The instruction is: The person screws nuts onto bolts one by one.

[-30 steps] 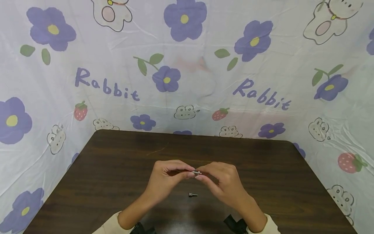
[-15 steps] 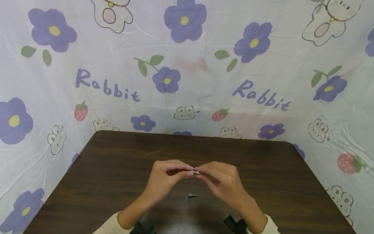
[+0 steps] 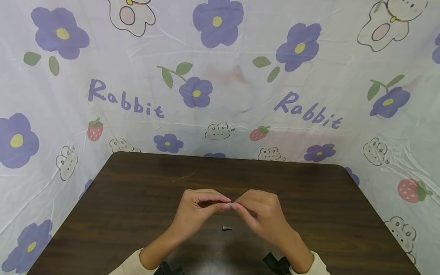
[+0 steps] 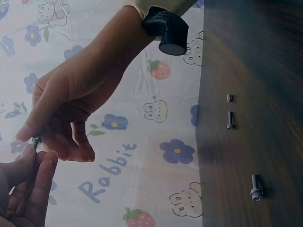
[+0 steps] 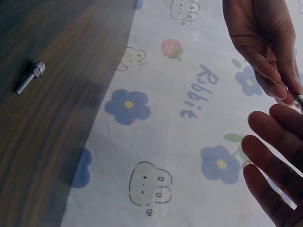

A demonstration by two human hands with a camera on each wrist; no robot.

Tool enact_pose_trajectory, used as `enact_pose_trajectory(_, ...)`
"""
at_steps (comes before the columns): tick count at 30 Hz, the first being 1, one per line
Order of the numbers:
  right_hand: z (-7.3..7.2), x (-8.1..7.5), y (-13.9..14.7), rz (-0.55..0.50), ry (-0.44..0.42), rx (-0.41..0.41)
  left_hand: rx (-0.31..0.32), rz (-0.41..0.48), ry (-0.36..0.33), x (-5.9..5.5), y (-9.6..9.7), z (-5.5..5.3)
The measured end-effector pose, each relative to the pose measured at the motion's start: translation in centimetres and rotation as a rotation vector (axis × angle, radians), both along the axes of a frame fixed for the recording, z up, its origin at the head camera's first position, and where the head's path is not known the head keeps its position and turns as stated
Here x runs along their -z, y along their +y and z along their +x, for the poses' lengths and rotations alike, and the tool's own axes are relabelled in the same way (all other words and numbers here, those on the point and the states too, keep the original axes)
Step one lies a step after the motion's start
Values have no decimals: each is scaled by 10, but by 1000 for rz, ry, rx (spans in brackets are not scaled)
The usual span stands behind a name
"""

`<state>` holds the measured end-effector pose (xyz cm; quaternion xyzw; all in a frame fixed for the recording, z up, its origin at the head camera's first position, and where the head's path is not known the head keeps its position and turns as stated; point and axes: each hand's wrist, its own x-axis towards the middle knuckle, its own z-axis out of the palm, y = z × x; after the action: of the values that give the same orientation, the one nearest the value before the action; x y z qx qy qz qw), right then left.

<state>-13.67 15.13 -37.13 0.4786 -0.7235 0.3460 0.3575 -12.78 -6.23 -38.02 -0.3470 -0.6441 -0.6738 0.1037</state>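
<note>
In the head view my left hand and right hand meet at the fingertips above the table. Between them they pinch a small silvery bolt, almost wholly covered by the fingertips. Only a glint of this bolt shows in the left wrist view, between my left hand and right hand. At the right edge of the right wrist view, a bit of the bolt appears beside my left fingers, above the spread fingers of my right hand.
Another bolt lies on the dark wooden table, just below the hands. The left wrist view shows a further small bolt and a small nut-like ring on the table. A patterned cloth hangs behind and at both sides.
The bolt between the hands showed more before; the right fingertips have closed in over it, against the left ones. Both arms and the bolt on the table have stayed in place.
</note>
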Motion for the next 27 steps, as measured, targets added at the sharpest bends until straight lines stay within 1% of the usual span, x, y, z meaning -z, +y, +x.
enact_pose_trajectory(3,1,-1,1,4,-12,15,1,-3,2,0,0,0)
enact_pose_trajectory(8,2,-3,3,-9,-26,12,-43,-31,1,-2,-2,0)
enact_pose_trajectory(11,2,-4,3,-9,-8,-2,-60,-35,-9,-3,-3,0)
enact_pose_trajectory(16,1,-5,3,13,15,-8,-53,-34,-31,-4,-3,0)
enact_pose_trajectory(21,0,-4,3,16,25,-14,-50,-34,-25,-4,-3,1)
enact_pose_trajectory(27,1,-3,3,18,13,-10,-39,-25,-27,-4,-2,1)
